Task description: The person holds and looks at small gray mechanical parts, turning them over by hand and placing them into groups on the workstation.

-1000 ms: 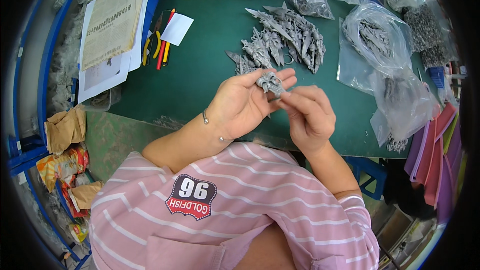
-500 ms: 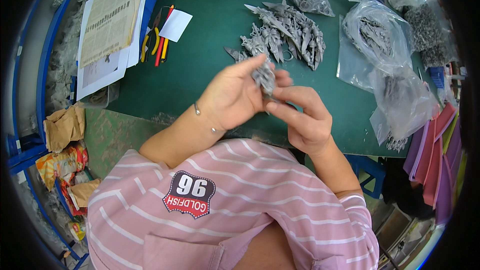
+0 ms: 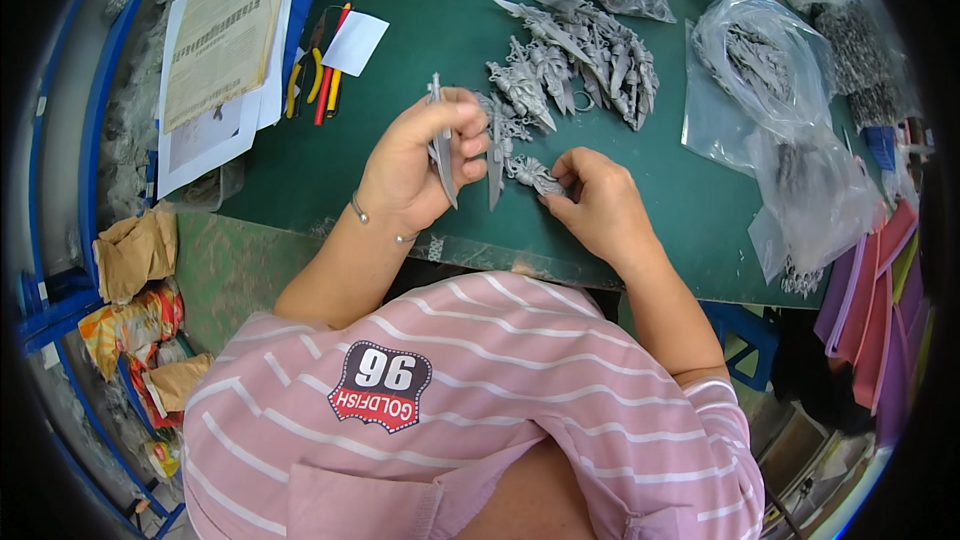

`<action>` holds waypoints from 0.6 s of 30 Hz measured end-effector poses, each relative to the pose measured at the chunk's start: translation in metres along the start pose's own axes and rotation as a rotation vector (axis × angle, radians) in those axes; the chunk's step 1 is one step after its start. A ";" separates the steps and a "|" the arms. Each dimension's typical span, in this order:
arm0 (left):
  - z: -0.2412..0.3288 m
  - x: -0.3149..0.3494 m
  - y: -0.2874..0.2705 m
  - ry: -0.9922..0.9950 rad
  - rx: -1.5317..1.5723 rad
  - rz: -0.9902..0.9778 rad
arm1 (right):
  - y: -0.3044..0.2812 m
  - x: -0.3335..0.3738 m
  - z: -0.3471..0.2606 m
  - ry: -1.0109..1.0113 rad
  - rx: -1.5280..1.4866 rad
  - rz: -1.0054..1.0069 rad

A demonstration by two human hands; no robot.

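My left hand (image 3: 420,155) is closed around a grey metal dagger-shaped piece (image 3: 446,172), whose pointed blade hangs down along the palm. My right hand (image 3: 603,202) pinches the end of another grey ornate metal piece (image 3: 533,175) low over the table, between thumb and fingers. Between the hands, one more grey blade-shaped piece (image 3: 496,172) points toward me, next to my left fingertips. Beyond them lies a heap of similar grey metal pieces (image 3: 610,65), with blades and figure-like detail.
The green table (image 3: 400,50) holds pliers (image 3: 315,75) and red and yellow handled tools at the left, beside a white paper slip (image 3: 357,44). Papers (image 3: 215,50) lie at the far left. Clear plastic bags (image 3: 800,170) of grey parts line the right and back.
My hands have moved apart, the left toward the left and the right slightly lower. Each now has its own grey piece, where before both met around grey metal.
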State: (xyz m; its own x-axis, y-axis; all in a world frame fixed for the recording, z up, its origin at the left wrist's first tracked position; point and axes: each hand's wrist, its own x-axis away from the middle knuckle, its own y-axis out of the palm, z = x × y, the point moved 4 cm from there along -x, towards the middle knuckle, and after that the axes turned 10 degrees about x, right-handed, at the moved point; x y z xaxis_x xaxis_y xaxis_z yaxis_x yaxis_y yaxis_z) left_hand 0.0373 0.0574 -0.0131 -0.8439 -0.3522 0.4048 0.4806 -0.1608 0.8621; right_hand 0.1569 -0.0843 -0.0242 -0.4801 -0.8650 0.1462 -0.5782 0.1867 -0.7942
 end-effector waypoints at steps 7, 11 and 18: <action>-0.028 0.000 -0.012 -0.068 -0.523 0.095 | -0.026 0.014 -0.007 -0.107 -0.056 0.426; -0.047 -0.001 -0.002 -0.084 -0.423 0.093 | -0.030 0.030 -0.029 -0.506 0.117 0.627; -0.042 0.000 0.007 0.084 -0.370 -0.009 | -0.036 0.035 -0.039 -0.736 -0.099 0.494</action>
State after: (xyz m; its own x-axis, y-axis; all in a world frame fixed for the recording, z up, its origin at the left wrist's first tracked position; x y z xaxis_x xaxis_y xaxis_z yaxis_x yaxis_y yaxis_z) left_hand 0.0504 0.0170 -0.0200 -0.8332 -0.4210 0.3585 0.5401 -0.4807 0.6908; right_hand 0.1347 -0.1026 0.0323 -0.1643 -0.7489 -0.6420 -0.4877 0.6274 -0.6070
